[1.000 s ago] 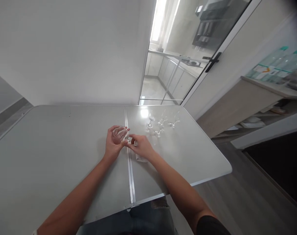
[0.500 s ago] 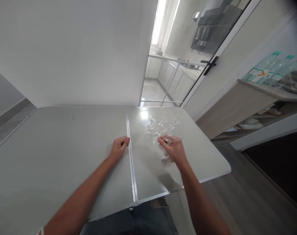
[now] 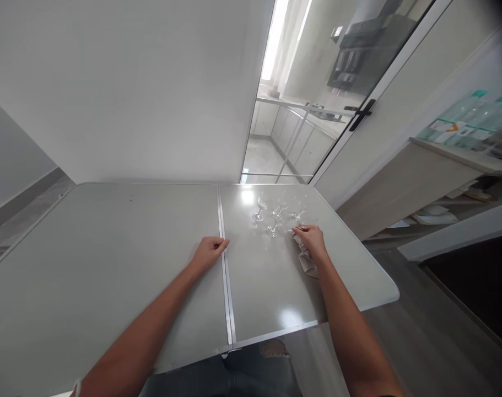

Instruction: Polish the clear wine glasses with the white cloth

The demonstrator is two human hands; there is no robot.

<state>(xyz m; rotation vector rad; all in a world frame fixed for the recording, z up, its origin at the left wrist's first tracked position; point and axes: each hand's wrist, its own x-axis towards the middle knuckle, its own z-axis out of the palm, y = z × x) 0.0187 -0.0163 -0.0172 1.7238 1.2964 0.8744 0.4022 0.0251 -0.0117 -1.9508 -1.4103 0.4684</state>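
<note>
My right hand [image 3: 311, 240] is closed in a pinch at the stem of a clear wine glass [image 3: 291, 232], at the near right of a small cluster of glasses. A crumpled pale cloth [image 3: 307, 264] hangs below the same hand, partly hidden by the wrist. Close by are other clear stemmed glasses: one [image 3: 258, 214] at the left, another [image 3: 272, 229] in front, and more behind. Beside the metal seam of the table, my left hand [image 3: 210, 251] rests closed with nothing visible in it.
The pale table [image 3: 110, 264] has a metal seam [image 3: 226, 286] running front to back. Behind it rise a white wall and a glazed door [image 3: 292, 132]. To the right, a wooden shelf unit [image 3: 408, 182] carries several plastic bottles [image 3: 453, 124].
My right hand has moved to the right with the cloth, away from the front glass, which now shows fully. My left hand stays closed near the seam. The view has shifted slightly.
</note>
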